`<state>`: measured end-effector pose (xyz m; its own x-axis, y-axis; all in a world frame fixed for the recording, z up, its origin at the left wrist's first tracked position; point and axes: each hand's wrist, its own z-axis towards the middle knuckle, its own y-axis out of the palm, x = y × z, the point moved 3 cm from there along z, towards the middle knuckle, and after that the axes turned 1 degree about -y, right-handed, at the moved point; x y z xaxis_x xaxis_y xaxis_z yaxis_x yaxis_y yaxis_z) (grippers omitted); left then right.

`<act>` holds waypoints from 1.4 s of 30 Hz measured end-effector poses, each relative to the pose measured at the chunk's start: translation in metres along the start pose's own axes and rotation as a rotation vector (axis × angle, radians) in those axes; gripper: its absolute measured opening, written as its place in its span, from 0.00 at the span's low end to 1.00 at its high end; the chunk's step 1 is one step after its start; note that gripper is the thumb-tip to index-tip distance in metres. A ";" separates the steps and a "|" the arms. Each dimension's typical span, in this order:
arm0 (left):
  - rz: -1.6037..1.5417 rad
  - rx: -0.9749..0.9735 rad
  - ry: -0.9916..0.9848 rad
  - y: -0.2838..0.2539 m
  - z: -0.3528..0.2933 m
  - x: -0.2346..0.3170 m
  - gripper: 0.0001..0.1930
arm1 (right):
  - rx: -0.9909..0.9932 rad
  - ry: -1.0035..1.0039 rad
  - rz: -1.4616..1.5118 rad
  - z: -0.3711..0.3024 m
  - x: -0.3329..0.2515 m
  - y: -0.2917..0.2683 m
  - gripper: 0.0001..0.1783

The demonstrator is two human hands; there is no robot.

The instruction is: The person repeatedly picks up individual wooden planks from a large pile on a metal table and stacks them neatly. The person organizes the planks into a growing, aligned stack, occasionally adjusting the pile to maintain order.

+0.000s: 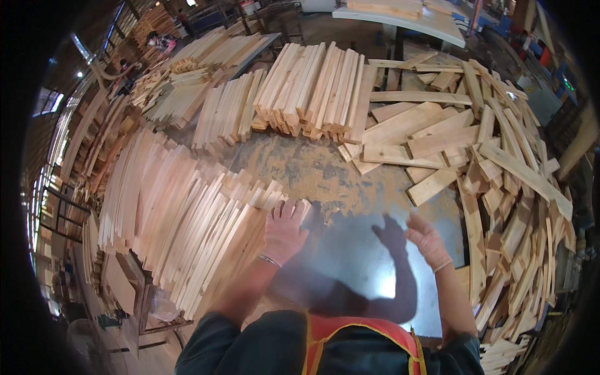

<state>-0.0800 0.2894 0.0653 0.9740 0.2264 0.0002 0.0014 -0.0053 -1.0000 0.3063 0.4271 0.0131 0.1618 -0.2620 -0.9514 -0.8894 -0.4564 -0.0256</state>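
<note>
My left hand (284,234), in a pale pinkish work glove, lies against the near right end of a long row of wooden slats (206,219) standing on edge. Its fingers stretch over the end of the last slats, with the thumb apart on the right. Over the smooth metal tabletop (350,250) hangs my right hand (428,240), gloved too, fingers loosely bent and nothing visible in them. Its shadow falls on the metal to the left, showing spread fingers.
Neatly lined slats (309,87) stand at the far side. Loose boards (431,134) lie in a jumbled heap along the right. Sawdust (294,162) covers the table's far part. A pale-topped table (400,24) stands beyond, and another person (164,42) is at the far left.
</note>
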 end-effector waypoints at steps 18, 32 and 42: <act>-0.495 -0.006 -0.421 -0.095 0.326 -0.235 0.47 | 0.364 -0.159 -0.551 0.432 -0.124 0.082 0.40; -1.001 -0.373 -0.252 -0.056 0.440 -0.249 0.54 | 0.120 0.096 0.145 0.482 -0.148 0.116 0.23; -0.905 -0.251 -0.274 -0.063 0.493 -0.417 0.44 | 0.002 0.095 -0.022 0.409 -0.238 0.264 0.22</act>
<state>-0.5975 0.6754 0.1257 0.4944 0.4654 0.7341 0.8018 0.0820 -0.5920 -0.1414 0.7168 0.1074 0.2206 -0.3315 -0.9173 -0.8862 -0.4609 -0.0466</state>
